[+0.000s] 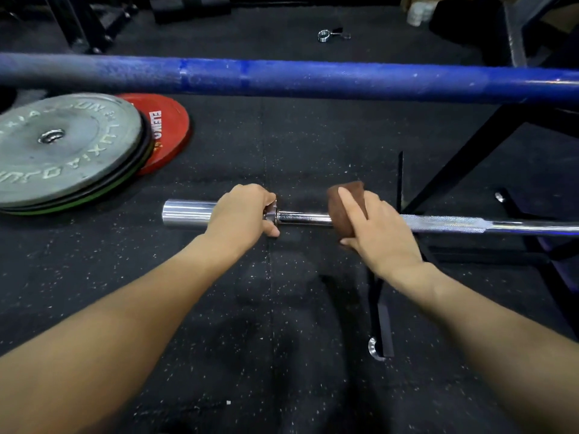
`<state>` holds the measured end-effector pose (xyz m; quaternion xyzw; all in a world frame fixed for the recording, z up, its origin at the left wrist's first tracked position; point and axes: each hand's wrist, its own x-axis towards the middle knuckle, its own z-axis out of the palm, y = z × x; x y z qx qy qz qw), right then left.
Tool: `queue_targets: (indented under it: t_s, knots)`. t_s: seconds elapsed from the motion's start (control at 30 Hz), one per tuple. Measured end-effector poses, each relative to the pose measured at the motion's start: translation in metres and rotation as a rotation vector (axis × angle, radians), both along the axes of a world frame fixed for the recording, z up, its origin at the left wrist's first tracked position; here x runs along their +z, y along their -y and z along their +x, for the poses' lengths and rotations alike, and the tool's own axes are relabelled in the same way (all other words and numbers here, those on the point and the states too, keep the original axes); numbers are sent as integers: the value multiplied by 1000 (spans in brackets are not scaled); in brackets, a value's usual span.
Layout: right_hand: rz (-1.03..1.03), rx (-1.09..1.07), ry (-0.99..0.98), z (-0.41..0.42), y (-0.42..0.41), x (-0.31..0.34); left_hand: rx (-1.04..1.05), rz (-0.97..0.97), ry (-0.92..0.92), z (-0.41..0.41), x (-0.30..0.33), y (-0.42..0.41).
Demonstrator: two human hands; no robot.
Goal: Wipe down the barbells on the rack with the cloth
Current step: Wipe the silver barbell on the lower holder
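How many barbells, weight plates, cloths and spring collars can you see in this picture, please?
Barbells: 2, the chrome barbell and the blue barbell
Weight plates in plain view: 2, the grey plate and the red plate
Cloths: 1, the brown cloth
Spring collars: 1, the spring collar
Total: 6

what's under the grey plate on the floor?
Under the grey plate lie a black plate, a green-edged one and a red plate sticking out. Their covered faces are hidden.
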<state>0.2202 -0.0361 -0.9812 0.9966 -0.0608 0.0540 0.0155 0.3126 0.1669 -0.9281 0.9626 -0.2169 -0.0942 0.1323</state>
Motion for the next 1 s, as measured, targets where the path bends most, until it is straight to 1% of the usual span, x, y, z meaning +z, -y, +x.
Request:
queue_targets:
  t_s: [0.07,0.13,0.17,0.27,0.33,0.4,0.5,0.6,0.7,0.77,0.83,0.93,0.97,1.0]
  knots:
    - [-14,-34,84,3,-10,1,10,26,-9,2,2,3]
    - [4,-5,25,12,-32,8,28,45,-34,2,3,4]
    - [30,47,-15,19,-42,8,37,47,-39,2,3,5]
    - [93,178,-17,37,-56,9,42,58,-23,0,5,7]
    - [114,193,-4,32,-42,7,64,62,-34,-2,7,8]
    - [84,150,22,15,-14,3,74,50,-45,-2,8,7]
    - [63,38,116,-4,22,-4,58,36,-23,-1,4,5]
    - [60,-44,156,-3,15,-10,53,39,-22,0,3,7]
    - [70,-60,184,6,2,-7,48,25,-18,0,2,5]
    - [79,-62,135,11,0,0,45,2,-7,-2,2,4]
    - [109,-97,44,20,2,7,33,10,13,-4,2,4]
    - [211,-188,-65,37,3,18,-17,42,89,-14,1,10]
    - [216,-198,-68,37,2,17,-44,31,108,-18,0,13]
    - [180,-183,-21,32,1,13,-80,25,141,-22,-1,17]
